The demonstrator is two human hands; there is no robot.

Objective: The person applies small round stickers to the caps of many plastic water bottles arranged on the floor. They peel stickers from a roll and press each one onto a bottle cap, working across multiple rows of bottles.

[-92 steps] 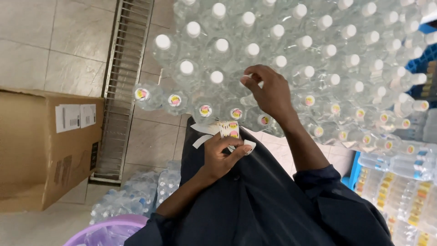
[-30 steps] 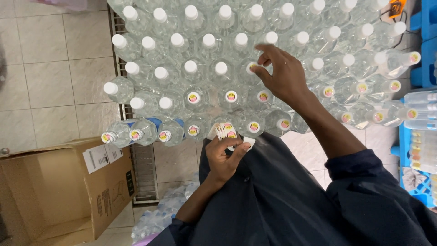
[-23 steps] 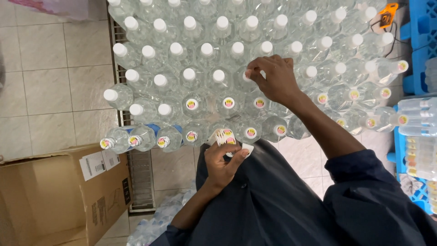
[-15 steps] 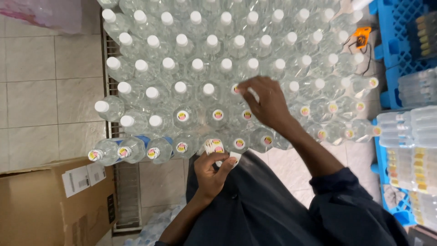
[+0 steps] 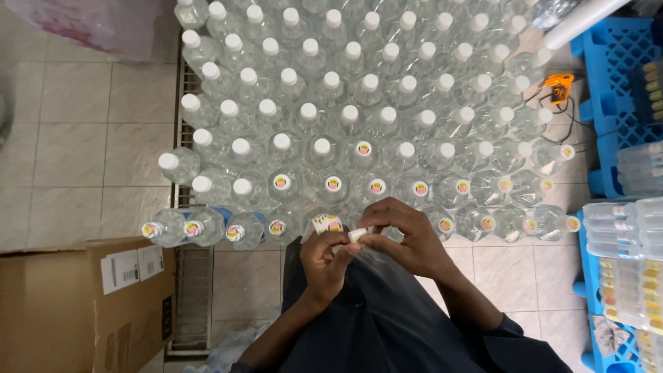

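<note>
Head view hides the sticker strip (image 5: 329,224) partly behind the left hand (image 5: 323,259) gripping it; right hand (image 5: 407,240) (at 3 o'clock) pinches its end, fingers curled.

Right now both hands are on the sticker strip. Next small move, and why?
Probably peel one sticker free with the right hand and press it on the nearest plain white cap. The left hand holds the sticker strip, with the right fingertips pinching at its end, and the stickered cap sits just left of that bare one in the same row.
</note>
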